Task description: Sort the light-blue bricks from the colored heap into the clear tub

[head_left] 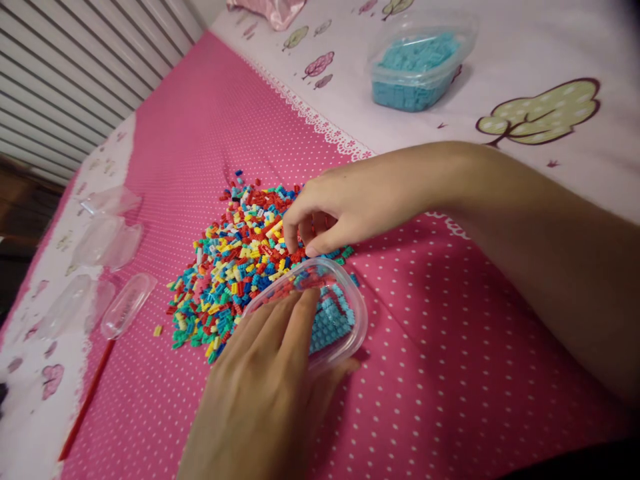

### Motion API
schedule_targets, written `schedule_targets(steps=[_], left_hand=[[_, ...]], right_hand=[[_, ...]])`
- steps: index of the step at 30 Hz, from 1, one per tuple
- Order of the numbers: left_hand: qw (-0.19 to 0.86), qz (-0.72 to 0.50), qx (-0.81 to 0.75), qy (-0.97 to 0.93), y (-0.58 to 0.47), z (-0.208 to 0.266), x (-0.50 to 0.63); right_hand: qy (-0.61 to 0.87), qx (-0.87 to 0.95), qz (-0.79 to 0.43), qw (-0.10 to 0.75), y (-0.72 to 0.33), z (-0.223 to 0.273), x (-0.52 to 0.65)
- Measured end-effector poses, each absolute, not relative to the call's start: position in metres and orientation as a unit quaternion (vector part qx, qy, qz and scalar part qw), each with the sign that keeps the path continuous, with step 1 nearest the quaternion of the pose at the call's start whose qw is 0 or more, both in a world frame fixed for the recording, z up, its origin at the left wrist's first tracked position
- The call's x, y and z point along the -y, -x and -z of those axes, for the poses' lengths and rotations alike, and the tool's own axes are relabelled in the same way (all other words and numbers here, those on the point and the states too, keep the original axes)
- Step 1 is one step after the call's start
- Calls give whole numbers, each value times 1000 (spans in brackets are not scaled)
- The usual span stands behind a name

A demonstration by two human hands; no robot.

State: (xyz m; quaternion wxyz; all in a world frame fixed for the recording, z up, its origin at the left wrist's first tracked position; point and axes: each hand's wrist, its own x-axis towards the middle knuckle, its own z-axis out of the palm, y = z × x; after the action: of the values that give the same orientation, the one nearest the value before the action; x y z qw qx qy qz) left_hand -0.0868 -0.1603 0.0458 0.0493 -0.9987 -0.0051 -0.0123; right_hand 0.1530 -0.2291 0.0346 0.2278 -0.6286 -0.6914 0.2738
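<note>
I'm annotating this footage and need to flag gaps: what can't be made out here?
All in the head view:
- Part of the light-blue plastic bricks inside the rounded clear plastic tub: covered by the left hand.
- Whether the right hand pinches a brick: its curled fingers hide this.
- The rest of the shiny pink fabric item: cut off by the top edge.
- Any markings on the oblong clear plastic piece: too small and blurred.

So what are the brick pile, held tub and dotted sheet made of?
Brick pile: probably opaque plastic, low sheen, solid bright colours.
Held tub: likely plastic, glossy; see-through with bright highlights.
Dotted sheet: matte cloth, apparently; soft creases, fibre unclear.
</note>
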Motion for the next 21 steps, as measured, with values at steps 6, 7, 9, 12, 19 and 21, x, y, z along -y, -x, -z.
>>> schedule_targets(steps=[6, 7, 9, 12, 19, 21], left_hand=[[44, 5, 14, 999, 88, -40, 158], [47, 8, 11, 999, 89, -39, 157], [49, 7, 9, 999, 92, -38, 155], [44, -3, 12, 999, 94, -37, 153], [64, 1, 10, 998, 101, -36, 151], [65, -1, 12, 998, 101, -36, 151]], right_hand=[[623, 694, -275, 232, -155, -32, 228], [625, 694, -273, 230, -155, -32, 228], [627, 694, -271, 228, -155, -31, 228], [625, 691, -276, 235, -155, -31, 229], [625, 691, -280, 230, -157, -30, 228], [623, 692, -282, 231, -157, -30, 228]])
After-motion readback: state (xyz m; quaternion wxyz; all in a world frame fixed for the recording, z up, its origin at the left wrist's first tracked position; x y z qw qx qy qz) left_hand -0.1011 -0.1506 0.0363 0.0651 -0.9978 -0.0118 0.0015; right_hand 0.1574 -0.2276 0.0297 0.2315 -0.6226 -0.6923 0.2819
